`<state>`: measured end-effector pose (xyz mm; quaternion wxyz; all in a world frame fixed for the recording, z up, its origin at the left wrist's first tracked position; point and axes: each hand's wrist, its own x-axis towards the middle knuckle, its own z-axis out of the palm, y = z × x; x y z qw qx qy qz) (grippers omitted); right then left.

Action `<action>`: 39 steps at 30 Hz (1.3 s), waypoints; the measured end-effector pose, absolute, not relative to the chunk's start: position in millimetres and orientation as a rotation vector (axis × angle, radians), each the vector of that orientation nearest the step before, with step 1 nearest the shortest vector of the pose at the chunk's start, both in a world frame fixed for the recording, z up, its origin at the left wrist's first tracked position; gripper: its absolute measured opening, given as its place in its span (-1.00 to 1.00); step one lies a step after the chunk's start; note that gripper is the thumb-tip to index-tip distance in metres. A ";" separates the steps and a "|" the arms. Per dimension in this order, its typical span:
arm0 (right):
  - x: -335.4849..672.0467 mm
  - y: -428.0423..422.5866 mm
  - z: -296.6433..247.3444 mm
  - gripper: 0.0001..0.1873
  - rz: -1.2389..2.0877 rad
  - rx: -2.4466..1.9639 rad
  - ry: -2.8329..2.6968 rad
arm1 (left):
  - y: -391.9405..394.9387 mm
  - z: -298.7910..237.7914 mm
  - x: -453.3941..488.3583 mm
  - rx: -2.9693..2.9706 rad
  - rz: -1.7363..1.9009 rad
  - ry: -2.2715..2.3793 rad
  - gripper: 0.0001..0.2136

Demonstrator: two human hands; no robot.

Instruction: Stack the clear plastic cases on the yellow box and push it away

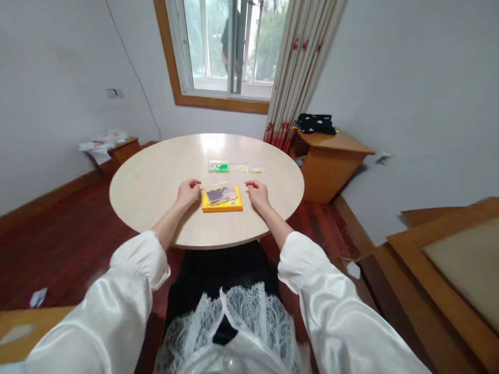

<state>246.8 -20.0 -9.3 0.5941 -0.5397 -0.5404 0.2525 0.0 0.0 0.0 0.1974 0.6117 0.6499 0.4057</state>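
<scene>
My left hand (189, 192) rests on the table just left of a yellow box (222, 208), its fingers loosely curved and thumb a little apart, with nothing visible in them. On the box's other side lies my right hand (258, 195), also loosely bent and holding nothing I can see. On top of the box is a clear plastic bag (221, 195) of small dark pieces. Beyond it sits a clear divided tray (238, 168). Its left compartment has green pieces (219, 168); pale and yellowish bits show in the others, too small to name.
The round, pale wooden table (156, 171) has its near edge close to my lap. Right of it stands a wooden cabinet (331, 161) with a dark cloth (316, 123) on top. A curtain (300, 62) hangs by the window. A cardboard box (35, 327) lies at lower left.
</scene>
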 end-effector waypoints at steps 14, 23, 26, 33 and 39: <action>246.5 -38.7 -3.1 -0.78 0.689 -1.224 -1.287 | 59.8 21.7 28.7 2.040 0.592 2.123 -0.49; 245.5 -39.8 -2.2 -0.78 0.700 -1.213 -1.289 | 77.6 12.9 23.4 2.094 0.609 2.142 -0.64; 245.6 -39.0 -3.0 -0.78 0.695 -1.210 -1.296 | 72.8 9.1 14.9 2.071 0.756 2.059 -0.82; 246.0 -35.0 -5.7 -0.79 0.665 -1.204 -1.320 | 44.3 18.2 -5.1 1.932 1.123 1.824 -0.88; 244.4 -44.7 2.4 -0.66 0.703 -1.092 -1.338 | -2.9 49.6 -4.6 1.958 1.327 1.504 -0.77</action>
